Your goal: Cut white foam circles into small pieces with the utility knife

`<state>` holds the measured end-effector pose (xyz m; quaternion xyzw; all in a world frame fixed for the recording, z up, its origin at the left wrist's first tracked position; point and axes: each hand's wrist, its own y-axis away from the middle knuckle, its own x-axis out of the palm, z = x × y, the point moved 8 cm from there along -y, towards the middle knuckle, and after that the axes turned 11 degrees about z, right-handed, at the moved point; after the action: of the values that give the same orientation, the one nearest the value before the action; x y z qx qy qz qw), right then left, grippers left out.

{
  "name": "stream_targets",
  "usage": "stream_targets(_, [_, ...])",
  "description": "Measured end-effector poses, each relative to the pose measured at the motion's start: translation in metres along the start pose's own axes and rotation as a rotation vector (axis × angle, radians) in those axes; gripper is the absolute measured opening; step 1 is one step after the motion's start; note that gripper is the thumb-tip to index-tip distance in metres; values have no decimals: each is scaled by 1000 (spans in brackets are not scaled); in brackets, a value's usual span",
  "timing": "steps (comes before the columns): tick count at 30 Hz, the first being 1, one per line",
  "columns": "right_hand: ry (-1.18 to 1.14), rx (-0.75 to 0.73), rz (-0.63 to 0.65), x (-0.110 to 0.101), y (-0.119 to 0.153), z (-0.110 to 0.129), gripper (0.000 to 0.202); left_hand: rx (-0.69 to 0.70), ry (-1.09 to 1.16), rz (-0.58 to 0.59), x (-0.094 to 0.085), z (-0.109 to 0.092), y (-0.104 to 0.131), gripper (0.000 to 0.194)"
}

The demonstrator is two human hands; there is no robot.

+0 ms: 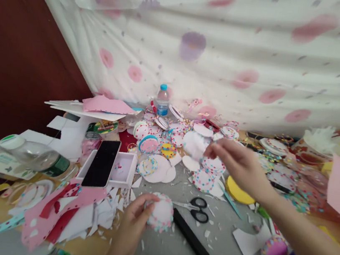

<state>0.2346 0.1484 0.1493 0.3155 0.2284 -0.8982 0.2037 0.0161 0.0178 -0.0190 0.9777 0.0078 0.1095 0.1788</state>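
Note:
My left hand [133, 219] pinches the edge of a small round white disc [160, 214] trimmed with pink, white and blue dots. My right hand [231, 159] is raised over the pile with its thumb and fingers pressed together; what they hold, if anything, is hidden. A fluffy white blur [197, 146] lies just left of those fingertips, and I cannot tell whether they touch it. Beside the disc lie scissors [199, 209] with black handles and a long black tool [193, 240]. Dotted discs [203, 180] are below my right hand.
A phone [101, 163] rests on a white box [124, 171] at left, near plastic bottles [42, 159]. Pink and white paper scraps [42, 215] cover the left front. A small water bottle [162, 101] stands at the back. A yellow disc [240, 191] and teal stick [232, 201] lie right.

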Motion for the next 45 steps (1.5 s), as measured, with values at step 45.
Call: stream_targets(45, [-580,287,-212,142,144,-12,18,264,-139,324,31,5,32,27])
